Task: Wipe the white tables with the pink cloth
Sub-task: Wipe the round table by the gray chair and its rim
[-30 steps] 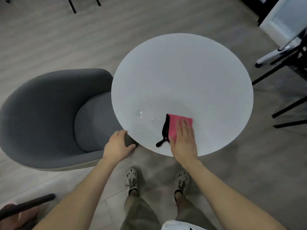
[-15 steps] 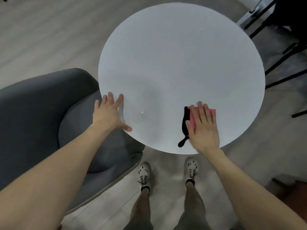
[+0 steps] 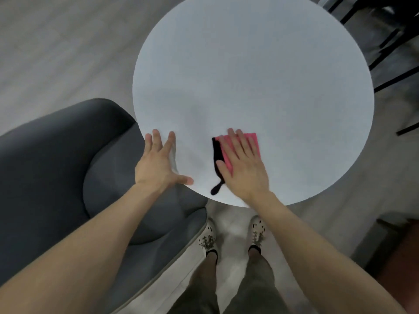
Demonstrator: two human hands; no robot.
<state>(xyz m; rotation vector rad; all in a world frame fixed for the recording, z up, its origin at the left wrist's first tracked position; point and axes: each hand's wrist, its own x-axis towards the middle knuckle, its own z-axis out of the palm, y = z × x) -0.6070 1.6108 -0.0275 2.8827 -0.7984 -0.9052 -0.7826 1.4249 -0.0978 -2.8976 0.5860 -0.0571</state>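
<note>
A round white table (image 3: 260, 75) fills the upper middle of the head view. On its near part lies a folded pink cloth (image 3: 250, 138) with a black edge and a black loop. My right hand (image 3: 243, 165) presses flat on the cloth with straight fingers, covering most of it. My left hand (image 3: 158, 163) rests flat on the table's near left rim, fingers spread, thumb pointing right.
A grey upholstered chair (image 3: 56, 173) stands close against the table's left side. Black chair or table legs (image 3: 394, 71) stand at the upper right. My two feet in pale shoes (image 3: 233, 236) are on the wooden floor just under the table's near edge.
My right hand has slid the cloth to the left across the table, after first sliding it right. My left hand went from the table's edge onto its top, fingers spread.
</note>
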